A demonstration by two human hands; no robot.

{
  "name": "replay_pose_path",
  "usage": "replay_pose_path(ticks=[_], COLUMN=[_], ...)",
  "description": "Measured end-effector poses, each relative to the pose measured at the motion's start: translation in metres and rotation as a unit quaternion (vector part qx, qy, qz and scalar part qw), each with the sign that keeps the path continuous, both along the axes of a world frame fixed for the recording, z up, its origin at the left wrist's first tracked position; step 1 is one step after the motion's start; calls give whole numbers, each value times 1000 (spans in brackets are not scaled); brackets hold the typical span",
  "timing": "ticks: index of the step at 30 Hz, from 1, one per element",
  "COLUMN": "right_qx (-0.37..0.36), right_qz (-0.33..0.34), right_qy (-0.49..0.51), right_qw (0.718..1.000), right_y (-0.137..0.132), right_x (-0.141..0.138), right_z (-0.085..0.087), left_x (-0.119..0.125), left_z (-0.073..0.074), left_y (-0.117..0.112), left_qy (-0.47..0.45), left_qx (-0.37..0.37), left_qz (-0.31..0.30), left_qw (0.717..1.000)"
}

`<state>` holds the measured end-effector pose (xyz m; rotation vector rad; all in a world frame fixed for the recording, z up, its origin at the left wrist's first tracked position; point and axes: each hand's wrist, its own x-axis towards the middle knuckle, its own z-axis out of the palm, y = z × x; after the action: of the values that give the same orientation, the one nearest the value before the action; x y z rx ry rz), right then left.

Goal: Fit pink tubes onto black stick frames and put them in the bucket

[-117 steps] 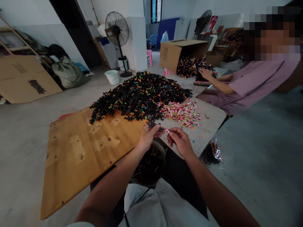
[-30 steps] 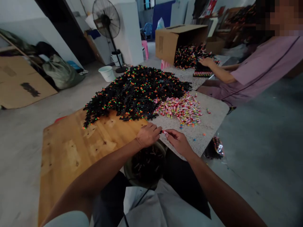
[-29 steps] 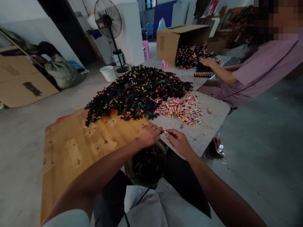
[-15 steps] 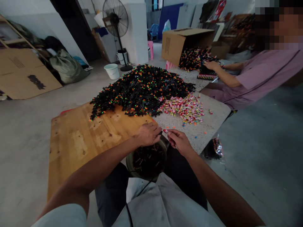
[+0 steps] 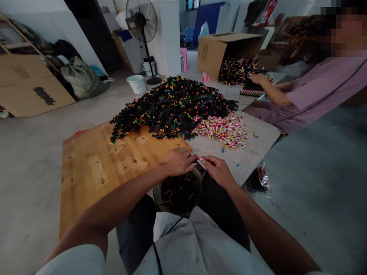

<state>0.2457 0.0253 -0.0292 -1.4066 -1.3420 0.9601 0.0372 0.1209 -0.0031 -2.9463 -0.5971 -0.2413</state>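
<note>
My left hand is closed in a loose fist at the table's near edge; what it grips is hidden. My right hand pinches a small pink-and-white tube that meets the left hand's fingers. Below both hands a round metal bowl sits in my lap, holding several dark finished pieces. Beyond them lies a big heap of black plastic pieces with bright tips and a smaller pile of pink wrapped tubes.
A wooden board covers the table's left part, speckled stone the right. A person in a purple top works at the far right by a tipped cardboard box. A plastic bag of pieces lies on the floor.
Since 3.9 s ago the black piece has vanished inside my closing left fist. Over the last second both hands stay joined at the table edge while the view shifts slightly.
</note>
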Motion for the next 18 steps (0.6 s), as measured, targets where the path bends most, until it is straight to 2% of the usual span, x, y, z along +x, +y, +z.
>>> replay_pose_path(ticks=[6,12,15,18], right_qx=[10,-35,-104,-149], right_qz=[28,111,152,188], right_qy=[-83,-73,-33,-15], right_qw=[996,991,982,971], right_y=[-1,3,4,3], right_x=[2,10,14,16], right_z=[9,13,5,-12], left_x=[-3,-5,-8,-14], left_z=[-6,-13,-17,-19], left_y=[4,0,-10,-11], left_qy=[1,-20,-31,-30], left_qx=[-7,-77,-126,-188], left_qz=[-8,-10,20,32], left_qw=[1000,997,991,981])
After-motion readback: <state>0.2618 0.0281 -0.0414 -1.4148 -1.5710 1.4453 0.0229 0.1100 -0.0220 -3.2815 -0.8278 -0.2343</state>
